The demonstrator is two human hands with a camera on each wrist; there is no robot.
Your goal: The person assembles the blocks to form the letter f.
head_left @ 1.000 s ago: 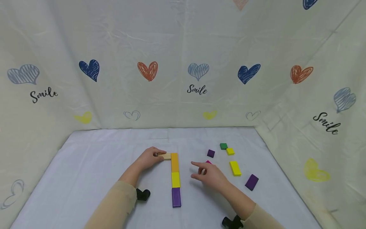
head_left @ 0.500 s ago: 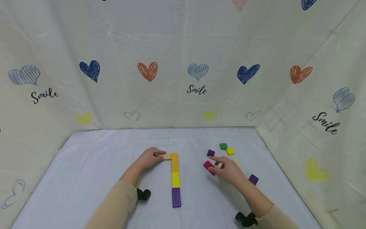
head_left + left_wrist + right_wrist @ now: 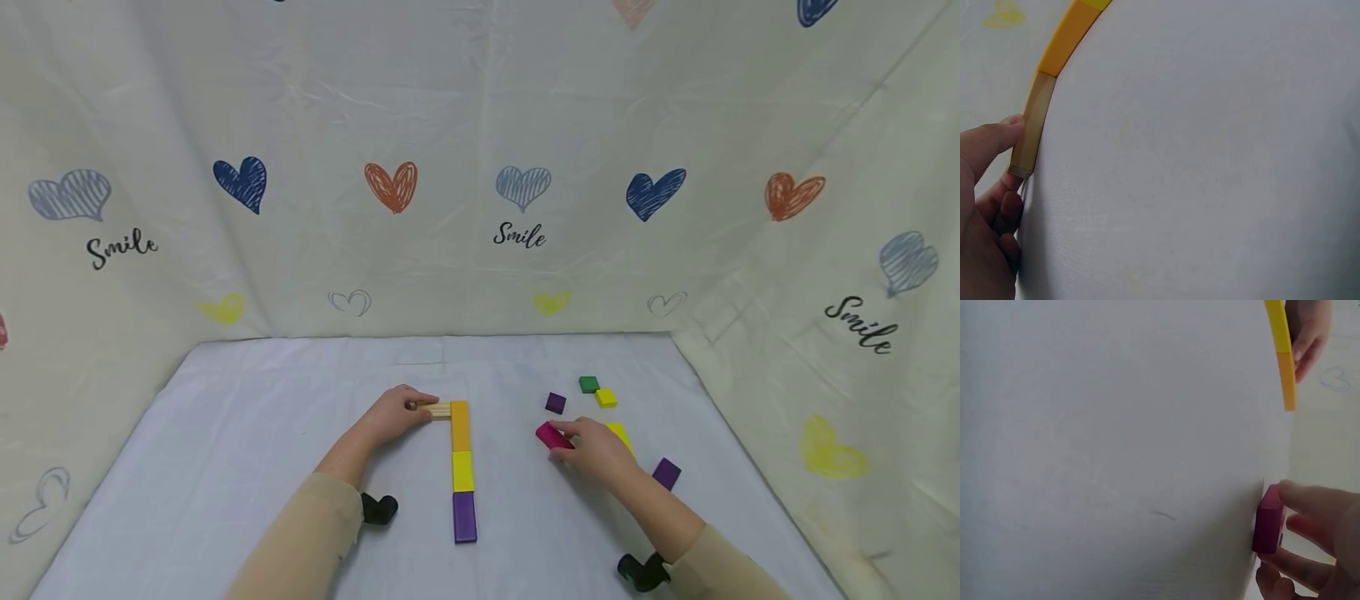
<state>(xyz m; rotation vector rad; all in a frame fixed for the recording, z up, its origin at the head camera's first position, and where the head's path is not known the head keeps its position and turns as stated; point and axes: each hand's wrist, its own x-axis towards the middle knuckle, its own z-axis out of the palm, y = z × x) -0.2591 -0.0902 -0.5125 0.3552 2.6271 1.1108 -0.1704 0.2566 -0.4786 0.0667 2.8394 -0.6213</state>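
My left hand (image 3: 393,414) pinches a plain wooden block (image 3: 441,411) between thumb and fingers. The block's far end meets the side of an orange block (image 3: 460,426) at its top, making a corner. Below the orange one a yellow block (image 3: 462,472) and a purple block (image 3: 465,517) continue the straight row toward me. Over to the right, my right hand (image 3: 600,450) holds a magenta block (image 3: 553,435) by its edges. In the right wrist view the thumb and a finger grip the magenta block (image 3: 1267,525) at opposite ends, close to the tabletop.
Beyond the right hand lie a small purple block (image 3: 556,403), a green block (image 3: 588,384) and a small yellow block (image 3: 606,398). A longer yellow block (image 3: 620,435) and another purple block (image 3: 667,473) are partly hidden by the right hand and arm. Cloth walls (image 3: 450,275) enclose the white table.
My right hand has moved right, away from the row, to the magenta block, and its fingers have closed on it. The left hand has stayed on the wooden block.
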